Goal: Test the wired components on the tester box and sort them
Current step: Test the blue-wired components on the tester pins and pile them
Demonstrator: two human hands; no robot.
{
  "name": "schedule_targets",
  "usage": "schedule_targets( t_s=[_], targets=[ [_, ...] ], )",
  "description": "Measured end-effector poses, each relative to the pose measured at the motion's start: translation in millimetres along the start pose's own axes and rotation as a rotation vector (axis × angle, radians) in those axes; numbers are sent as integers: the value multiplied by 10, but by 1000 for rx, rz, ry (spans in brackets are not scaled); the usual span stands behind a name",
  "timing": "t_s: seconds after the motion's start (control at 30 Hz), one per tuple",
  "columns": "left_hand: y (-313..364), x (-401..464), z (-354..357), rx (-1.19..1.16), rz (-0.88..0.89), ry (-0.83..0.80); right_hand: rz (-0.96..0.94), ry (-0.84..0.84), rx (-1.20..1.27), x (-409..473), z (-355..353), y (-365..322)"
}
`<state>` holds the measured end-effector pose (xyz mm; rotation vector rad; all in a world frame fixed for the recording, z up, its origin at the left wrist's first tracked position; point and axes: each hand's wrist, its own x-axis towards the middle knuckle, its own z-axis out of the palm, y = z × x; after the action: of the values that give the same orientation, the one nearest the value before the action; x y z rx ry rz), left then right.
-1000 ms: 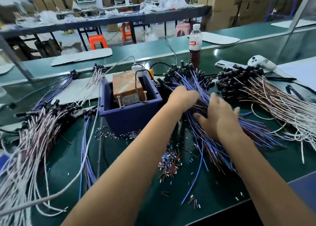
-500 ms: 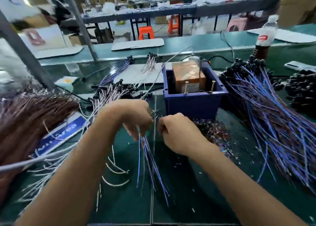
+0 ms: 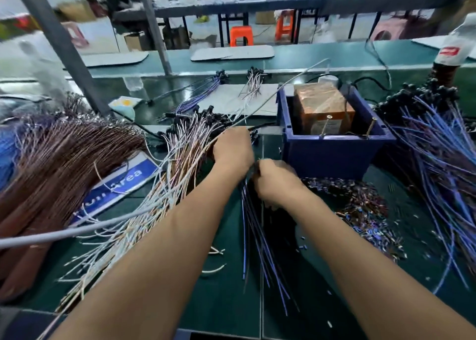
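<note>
Both your hands have left the right-hand heap and now meet before the tester box (image 3: 332,136); left hand (image 3: 233,150) and right hand (image 3: 277,181) curl round a blue wire bunch (image 3: 260,236), ready for testing.

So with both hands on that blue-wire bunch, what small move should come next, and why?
Probably lift the bunch toward the blue tester box. Both the left hand and right hand grip its top end just in front of the box, and its wires trail on the mat.
</note>
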<state>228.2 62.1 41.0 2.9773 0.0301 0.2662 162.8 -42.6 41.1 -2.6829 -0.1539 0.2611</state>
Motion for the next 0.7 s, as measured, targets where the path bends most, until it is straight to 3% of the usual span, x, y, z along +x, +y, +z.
schedule_targets(
  t_s=[0.2, 0.27, 0.33, 0.43, 0.5, 0.6, 0.7],
  targets=[
    [-87, 16, -16, -346, -111, -104, -9, 99, 152, 33, 51, 48],
    [-66, 8, -55, -602, -167, -103, -32, 146, 97, 38, 102, 54],
    [8, -23, -145, -1033, -266, -141, -41, 171, 51, 48, 144, 76],
    [78, -79, -315, -1529, -366, -184, -1, 148, 460, 14, 170, 158],
    [91, -79, -402, -1688, -359, -145, -26, 126, 744, -50, 160, 222],
    [82, -48, -501, -1889, -389, -87, -152, 133, 994, -144, 91, 312],
    [6, -39, -606, -2044, -424, -38, -266, 28, 1201, -233, -19, 440]
  ],
)
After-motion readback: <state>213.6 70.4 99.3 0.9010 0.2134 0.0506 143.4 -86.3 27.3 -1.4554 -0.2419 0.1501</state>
